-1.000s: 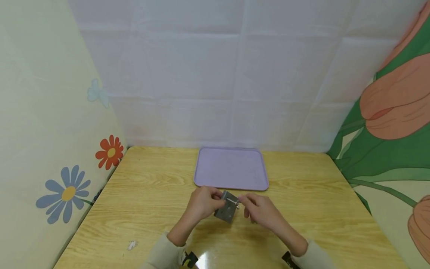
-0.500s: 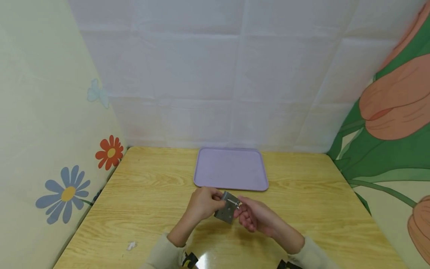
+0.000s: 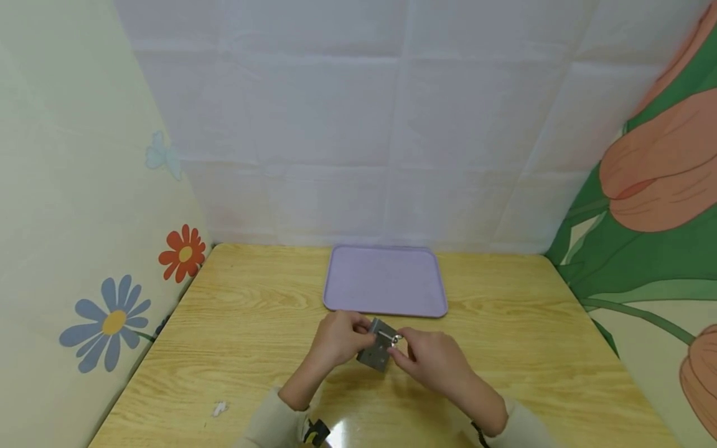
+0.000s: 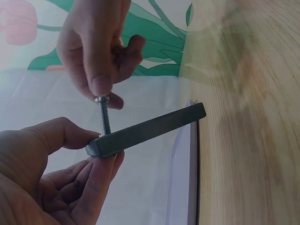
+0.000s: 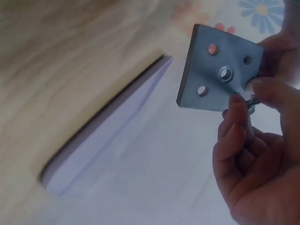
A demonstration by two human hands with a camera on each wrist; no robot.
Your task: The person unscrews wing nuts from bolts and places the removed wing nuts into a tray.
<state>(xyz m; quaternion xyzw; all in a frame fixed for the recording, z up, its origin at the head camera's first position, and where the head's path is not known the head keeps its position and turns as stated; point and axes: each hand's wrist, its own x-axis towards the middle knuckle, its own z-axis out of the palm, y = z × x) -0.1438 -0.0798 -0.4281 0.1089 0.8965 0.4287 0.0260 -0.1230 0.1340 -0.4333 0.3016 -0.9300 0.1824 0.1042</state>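
Note:
A grey square metal plate (image 3: 374, 356) with several round holes is held tilted above the table by my left hand (image 3: 338, 341). Its thumb and fingers pinch one corner in the left wrist view. A silver threaded screw (image 4: 104, 118) stands out of the plate close to that thumb, its head away from the plate. My right hand (image 3: 439, 359) is at the screw's head, thumb and index finger on either side of it. In the right wrist view the plate's holed face (image 5: 236, 47) is turned to the camera, and the right fingers (image 5: 236, 126) partly cover the screw.
Behind the hands, a shallow lilac tray (image 3: 385, 280) lies on the wood-grain table (image 3: 269, 286). A small white scrap (image 3: 220, 408) is at the front left. A white cloth (image 3: 313, 124) hangs at the back, with flower-printed cloths on both sides.
My right hand has turned about the screw, its fingers curling under the head and then coming back to either side of it. The left hand and plate have stayed in place.

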